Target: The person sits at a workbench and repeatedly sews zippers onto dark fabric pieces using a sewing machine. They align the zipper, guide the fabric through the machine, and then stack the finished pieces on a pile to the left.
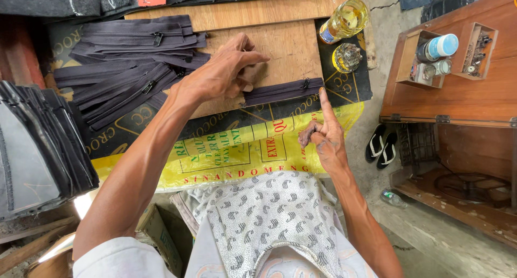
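A short dark zipper (283, 91) lies flat on the wooden board (285, 46). My left hand (223, 73) rests on the board at the zipper's left end, fingers curled and touching it. My right hand (323, 132) has its index finger stretched out, pressing on the zipper's right end, with the other fingers folded. Neither hand grips anything. A pile of several dark zippers (129, 68) lies to the left on the board.
A yellow printed sack (237, 149) covers the near work surface. A glass bottle of yellow liquid (344, 19) and a small glass jar (347, 57) stand right of the board. Stacked dark fabric pieces (37, 149) lie left. A wooden sewing table (458, 84) with compartments stands right, sandals (381, 146) below.
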